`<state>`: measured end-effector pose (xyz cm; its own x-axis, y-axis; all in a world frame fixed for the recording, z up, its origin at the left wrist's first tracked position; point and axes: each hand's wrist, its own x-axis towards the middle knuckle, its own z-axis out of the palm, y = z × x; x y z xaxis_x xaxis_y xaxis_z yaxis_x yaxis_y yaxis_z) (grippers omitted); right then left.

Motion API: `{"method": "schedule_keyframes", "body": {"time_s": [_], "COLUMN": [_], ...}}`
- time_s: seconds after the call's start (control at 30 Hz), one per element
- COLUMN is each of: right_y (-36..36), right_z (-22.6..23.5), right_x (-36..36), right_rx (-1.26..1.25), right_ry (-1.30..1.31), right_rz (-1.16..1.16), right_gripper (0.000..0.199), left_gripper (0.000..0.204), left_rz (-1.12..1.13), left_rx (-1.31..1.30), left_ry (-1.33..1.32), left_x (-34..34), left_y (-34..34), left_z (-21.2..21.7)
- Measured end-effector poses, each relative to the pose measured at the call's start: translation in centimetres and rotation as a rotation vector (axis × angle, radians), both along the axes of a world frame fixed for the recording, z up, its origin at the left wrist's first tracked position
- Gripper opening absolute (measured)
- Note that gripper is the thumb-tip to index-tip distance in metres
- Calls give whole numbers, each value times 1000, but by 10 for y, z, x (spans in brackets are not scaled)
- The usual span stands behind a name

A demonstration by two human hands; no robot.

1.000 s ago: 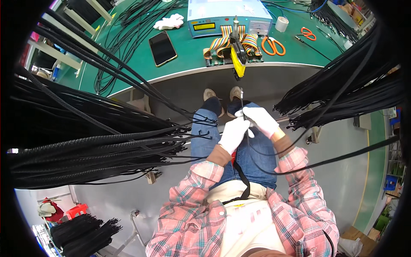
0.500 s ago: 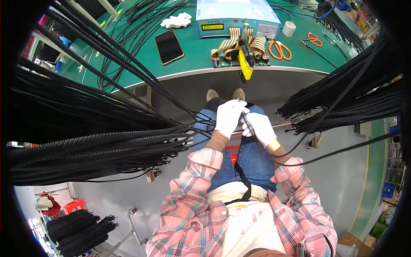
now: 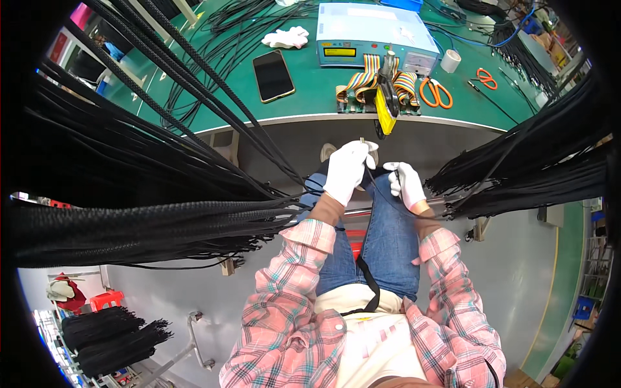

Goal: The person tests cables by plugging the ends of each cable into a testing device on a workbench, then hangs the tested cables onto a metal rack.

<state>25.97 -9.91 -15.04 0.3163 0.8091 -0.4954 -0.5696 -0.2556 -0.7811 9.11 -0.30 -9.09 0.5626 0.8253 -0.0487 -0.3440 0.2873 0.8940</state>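
My left hand [image 3: 347,169], in a white glove, is above my left knee and pinches a thin black cable [image 3: 381,193]. A small metal connector tip [image 3: 363,140] sticks up past its fingers. From there the cable sags toward my right wrist. To the right, my gloved right hand [image 3: 408,185] is closed, with a small dark piece, apparently a cable end, at its fingers. Ahead of both hands, at the table edge, stands a toggle clamp with a yellow handle [image 3: 385,113]. Rainbow ribbon cables [image 3: 406,88] join its board to a blue tester box [image 3: 372,32].
Thick bundles of black cables hang at left [image 3: 149,223] and right [image 3: 537,174] of my lap. On the green table [image 3: 233,110] are a phone [image 3: 273,76], a white glove [image 3: 285,37], orange-handled scissors [image 3: 436,92], a smaller orange-handled tool [image 3: 486,78] and a tape roll [image 3: 451,61].
My hands have moved apart, the right one shifting right. The connector tip now shows clearly above my left fingers. The view has shifted slightly, so the table sits lower and farther right.
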Motion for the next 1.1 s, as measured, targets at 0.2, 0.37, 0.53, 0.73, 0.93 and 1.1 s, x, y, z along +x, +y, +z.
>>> {"method": "schedule_keyframes", "body": {"time_s": [0.2, 0.37, 0.53, 0.73, 0.93, 1.1], "right_y": [6, 7, 10, 14, 22, 30], "right_z": [51, 74, 69, 70, 94, 108], "right_x": [20, 26, 26, 20, 12, 5], "right_rx": [125, 267, 421, 386, 349, 238], "right_ry": [209, 229, 397, 498, 125, -655], "right_rz": [39, 142, 214, 155, 23, -106], "right_gripper": [28, 30, 30, 28, 25, 20], "left_gripper": [29, 32, 31, 29, 31, 31], "left_rz": [-134, -143, -142, -184, -271, -263], "left_rx": [-203, -296, -335, -438, -589, -610], "left_ry": [-230, -250, -251, -334, -574, -603], "left_x": [2, 4, 4, 5, 12, 17], "left_y": [29, 40, 45, 48, 51, 56], "left_z": [17, 28, 29, 21, 10, 6]}}
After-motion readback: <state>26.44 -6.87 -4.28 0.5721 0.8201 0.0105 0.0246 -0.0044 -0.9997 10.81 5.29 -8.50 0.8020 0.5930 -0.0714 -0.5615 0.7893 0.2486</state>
